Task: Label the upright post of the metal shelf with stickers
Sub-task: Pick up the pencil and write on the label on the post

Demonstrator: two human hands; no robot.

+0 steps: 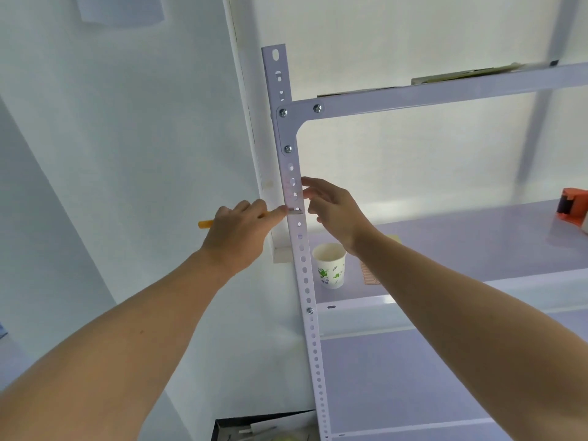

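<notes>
The white perforated upright post point(306, 281) of the metal shelf runs up the middle of the view. A pale, nearly clear sticker point(292, 189) lies on the post below the corner bracket, and a small grey strip point(295, 212) sits at its lower end. My left hand point(237, 237) holds an orange pen point(205, 224), its fingertips touching the post's left edge at that strip. My right hand point(334, 208) is just right of the post, fingers spread, fingertips near the sticker.
A paper cup point(331, 265) with green print stands on the shelf board point(477, 243) right of the post. An orange tape dispenser point(572, 208) sits at the far right. A dark box of papers point(264, 428) lies below. White walls stand on the left.
</notes>
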